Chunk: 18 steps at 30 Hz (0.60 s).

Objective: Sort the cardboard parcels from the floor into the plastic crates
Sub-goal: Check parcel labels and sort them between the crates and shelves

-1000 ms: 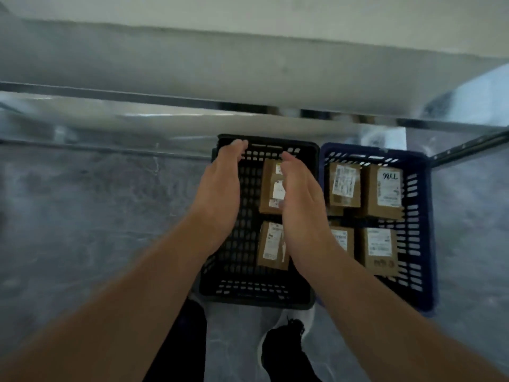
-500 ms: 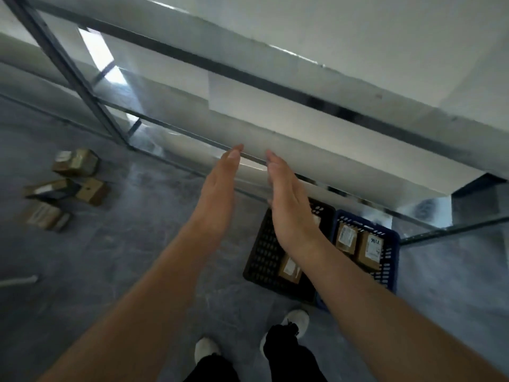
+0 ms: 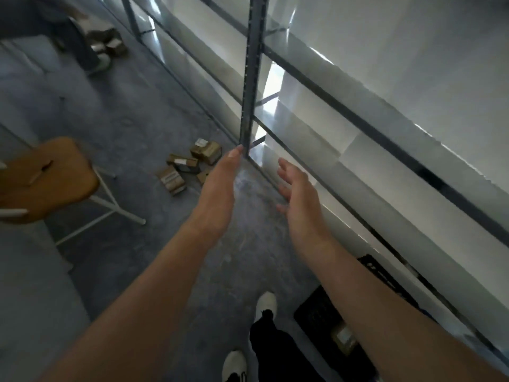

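— What sort of room is it?

— Grey concrete floor [image 3: 137, 119], with a metal shelving rack [image 3: 251, 78] running along the right. A wooden stool [image 3: 46, 175] on white legs stands to the left. At the far top left are another person's legs [image 3: 80, 48].

— And the cardboard parcels [image 3: 187, 166]?

— A loose cluster lies on the floor near the foot of the rack's upright, ahead of both hands.

— Any containers?

— A black crate [image 3: 316, 315] sits low on the right beside the rack, half hidden by the right forearm. One labelled box [image 3: 343, 336] shows inside it.

— The hands?

— The left hand [image 3: 220, 188] is stretched forward, its fingers [image 3: 232, 161] straight and together. The right hand [image 3: 301, 197] has its fingers loosely apart. Both hold nothing.
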Tool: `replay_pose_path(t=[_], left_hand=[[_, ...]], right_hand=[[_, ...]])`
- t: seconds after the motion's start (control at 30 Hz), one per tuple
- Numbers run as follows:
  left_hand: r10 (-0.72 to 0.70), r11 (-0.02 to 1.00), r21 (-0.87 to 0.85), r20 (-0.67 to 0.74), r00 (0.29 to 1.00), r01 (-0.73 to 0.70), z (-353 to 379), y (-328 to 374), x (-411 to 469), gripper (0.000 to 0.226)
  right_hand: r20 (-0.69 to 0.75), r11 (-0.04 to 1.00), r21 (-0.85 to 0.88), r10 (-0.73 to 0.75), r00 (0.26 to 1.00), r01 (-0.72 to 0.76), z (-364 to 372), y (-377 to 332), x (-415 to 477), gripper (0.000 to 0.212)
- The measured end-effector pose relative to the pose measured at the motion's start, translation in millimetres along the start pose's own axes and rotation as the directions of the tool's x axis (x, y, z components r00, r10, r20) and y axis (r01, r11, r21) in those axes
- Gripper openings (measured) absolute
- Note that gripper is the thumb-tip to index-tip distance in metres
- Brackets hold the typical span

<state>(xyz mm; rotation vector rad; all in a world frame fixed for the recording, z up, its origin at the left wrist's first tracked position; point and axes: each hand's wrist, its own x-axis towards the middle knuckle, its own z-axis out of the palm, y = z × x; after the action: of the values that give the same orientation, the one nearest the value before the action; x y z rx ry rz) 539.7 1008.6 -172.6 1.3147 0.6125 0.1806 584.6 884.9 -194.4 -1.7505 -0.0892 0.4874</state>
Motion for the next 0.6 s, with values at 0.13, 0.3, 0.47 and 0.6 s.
replay_pose_path(t=[0.13, 0.3, 0.47, 0.6], left_hand=[[-0.051, 0.999, -0.025, -0.128, 0.990, 0.048, -60.9, -15.0, 52.4, 0.036], [-0.137, 0.990, -0.023, -0.271, 0.953, 0.136, -120.4, -27.8, 142.6, 0.050], [-0.179, 0.984, -0.070, -0.359, 0.916, 0.165, -172.9, -34.5, 230.2, 0.049], [-0.245, 0.970, -0.101, -0.393, 0.887, 0.223, -223.7, -42.9, 293.7, 0.045]], right_hand=[[0.108, 0.997, 0.025, 0.070, 0.992, -0.074, 69.3, 14.6, 55.6, 0.088], [0.221, 0.992, -0.018, 0.122, 0.968, -0.121, 137.2, 27.7, 148.3, 0.075], [0.289, 0.984, -0.072, 0.175, 0.941, -0.161, 199.6, 28.5, 234.8, 0.071], [0.334, 0.968, -0.088, 0.249, 0.909, -0.233, 252.8, 28.4, 297.9, 0.065]])
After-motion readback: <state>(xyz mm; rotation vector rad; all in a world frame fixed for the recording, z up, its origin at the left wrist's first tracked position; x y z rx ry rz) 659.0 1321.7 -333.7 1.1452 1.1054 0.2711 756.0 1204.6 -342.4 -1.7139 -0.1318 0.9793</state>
